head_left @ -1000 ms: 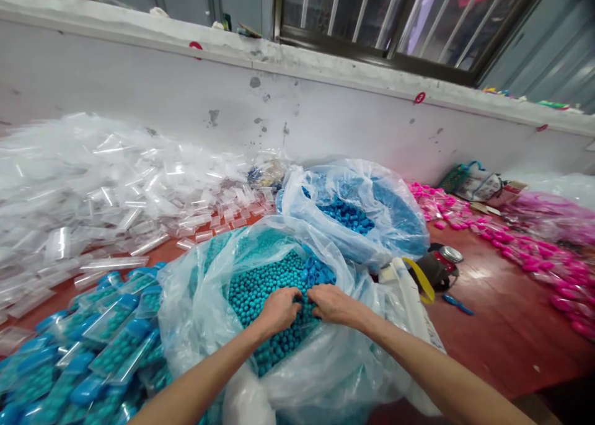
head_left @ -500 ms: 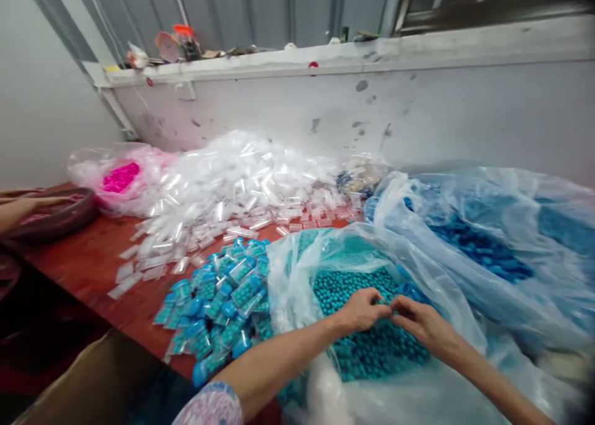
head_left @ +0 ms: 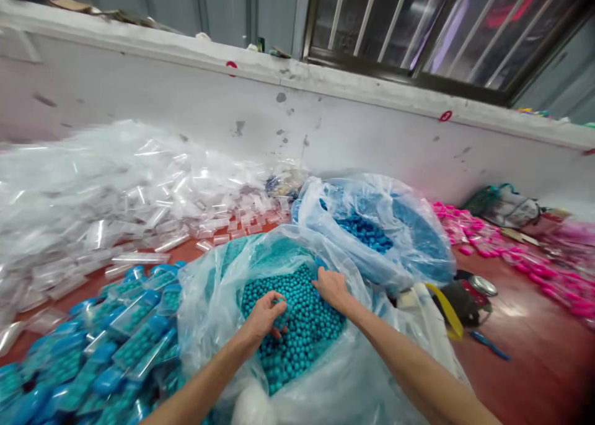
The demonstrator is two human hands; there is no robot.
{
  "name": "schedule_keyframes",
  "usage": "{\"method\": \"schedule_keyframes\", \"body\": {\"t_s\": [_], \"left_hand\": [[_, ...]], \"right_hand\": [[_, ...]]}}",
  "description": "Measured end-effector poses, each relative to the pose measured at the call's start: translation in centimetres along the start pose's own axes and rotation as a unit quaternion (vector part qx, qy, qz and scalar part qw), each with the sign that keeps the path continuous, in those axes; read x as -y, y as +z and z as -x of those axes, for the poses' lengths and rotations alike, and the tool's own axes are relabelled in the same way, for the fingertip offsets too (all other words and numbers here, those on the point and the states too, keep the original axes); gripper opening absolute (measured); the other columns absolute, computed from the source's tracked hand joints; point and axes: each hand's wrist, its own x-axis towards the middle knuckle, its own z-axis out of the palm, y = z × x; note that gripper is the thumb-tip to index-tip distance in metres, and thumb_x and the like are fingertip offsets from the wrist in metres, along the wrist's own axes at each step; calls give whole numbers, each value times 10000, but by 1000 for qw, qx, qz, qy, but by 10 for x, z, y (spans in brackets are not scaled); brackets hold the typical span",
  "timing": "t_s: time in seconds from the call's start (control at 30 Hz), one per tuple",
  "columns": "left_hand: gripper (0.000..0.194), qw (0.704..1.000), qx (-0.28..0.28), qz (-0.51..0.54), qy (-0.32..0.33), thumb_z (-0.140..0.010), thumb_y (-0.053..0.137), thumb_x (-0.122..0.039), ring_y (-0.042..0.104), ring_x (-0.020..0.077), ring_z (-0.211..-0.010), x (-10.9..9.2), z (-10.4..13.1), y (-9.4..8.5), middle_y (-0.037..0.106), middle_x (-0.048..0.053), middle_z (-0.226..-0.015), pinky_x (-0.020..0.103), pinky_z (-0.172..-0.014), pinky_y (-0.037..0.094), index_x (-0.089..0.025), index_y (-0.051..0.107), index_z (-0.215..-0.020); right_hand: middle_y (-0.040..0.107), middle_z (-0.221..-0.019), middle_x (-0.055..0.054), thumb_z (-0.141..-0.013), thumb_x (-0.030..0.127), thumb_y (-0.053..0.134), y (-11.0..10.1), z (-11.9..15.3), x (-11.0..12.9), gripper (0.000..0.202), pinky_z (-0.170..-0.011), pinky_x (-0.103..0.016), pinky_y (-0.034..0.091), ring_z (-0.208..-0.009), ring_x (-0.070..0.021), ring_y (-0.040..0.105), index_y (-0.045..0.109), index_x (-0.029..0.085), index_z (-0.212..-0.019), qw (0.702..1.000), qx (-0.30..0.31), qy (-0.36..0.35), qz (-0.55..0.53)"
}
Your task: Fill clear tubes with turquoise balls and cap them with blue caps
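An open clear plastic bag full of small teal beads lies in front of me. My left hand is over the left part of the beads, fingers curled; what they hold, if anything, I cannot make out. At the far right side of the beads, beside the bag's inner wall, my right hand has its fingers bent together. Its fingertips are partly hidden, and a bit of blue shows just beyond them. To the left lies a heap of small clear containers with blue caps, filled with teal beads.
Many empty clear containers are piled at the left. Behind the beads stands a bag of blue caps. At the right are pink-capped pieces, a blue pen and a yellow strap on the red table.
My view has swung right. My hands, close together over the beads before, are now apart: the right one is at the far right side of the bag, the left one over the beads.
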Motion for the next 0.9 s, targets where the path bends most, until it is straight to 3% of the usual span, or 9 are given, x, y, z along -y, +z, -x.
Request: {"method": "schedule_keyframes", "body": {"t_s": [0.07,0.13,0.27,0.33,0.47,0.57,0.67,0.8,0.9], "left_hand": [[405,1000,8,20,1,-622,568,-486,545,93,-427,2,2,0,540,-61,-592,161,-332,358,-188,416,-850],[424,999,23,36,4,-611,593,-467,550,93,-431,4,3,0,546,-60,-605,161,-333,360,-186,420,-877],[435,998,48,50,4,-635,583,-472,542,88,-405,8,2,-1,566,-45,-634,152,-311,321,-184,421,-919],[432,998,43,53,16,-650,572,-472,516,72,-384,9,1,-2,558,-50,-622,146,-307,297,-180,425,-933],[432,998,9,44,34,-646,580,-477,495,59,-380,10,0,-1,519,-74,-588,147,-319,287,-179,440,-926],[455,998,9,45,47,-642,581,-494,488,62,-376,9,2,-1,495,-81,-560,153,-323,279,-175,450,-939],[510,998,12,52,42,-642,581,-500,472,66,-363,7,4,0,499,-79,-549,160,-321,259,-168,436,-1001],[569,998,13,54,36,-643,590,-494,479,68,-379,4,6,2,510,-74,-570,160,-331,262,-167,423,-1078],[584,997,16,62,40,-627,605,-501,472,64,-378,3,6,2,500,-79,-560,161,-332,258,-167,438,-1076]], "right_hand": [[618,-868,-143,-814,200,458,7,8,9,122,-753,-345,369,-876,-242,542,541,132,-872,999,-12,9,36],[595,-928,-146,-792,183,479,8,17,14,101,-802,-356,345,-933,-250,508,527,134,-865,998,-22,-30,53],[595,-830,-85,-795,120,415,2,25,18,118,-697,-290,380,-778,-197,542,520,152,-838,989,-7,-140,54],[606,-793,-60,-813,104,376,0,28,22,191,-656,-272,398,-727,-181,560,521,153,-928,988,-11,-154,22],[615,-1002,-102,-809,144,441,3,37,38,323,-794,-314,421,-937,-198,563,476,144,-1130,972,-74,-183,-126],[632,-966,-77,-799,143,456,2,44,45,220,-815,-313,423,-917,-183,572,567,170,-987,958,-84,-177,-211],[646,-850,-40,-793,149,456,-5,49,44,170,-749,-281,434,-806,-167,589,590,183,-892,961,-68,-149,-223],[659,-839,-38,-824,180,412,-9,54,46,221,-721,-276,435,-761,-168,603,581,186,-966,966,-69,-118,-219],[660,-979,-64,-821,187,427,-9,55,47,270,-805,-296,427,-886,-184,602,589,180,-1036,953,-70,-142,-257]]}}
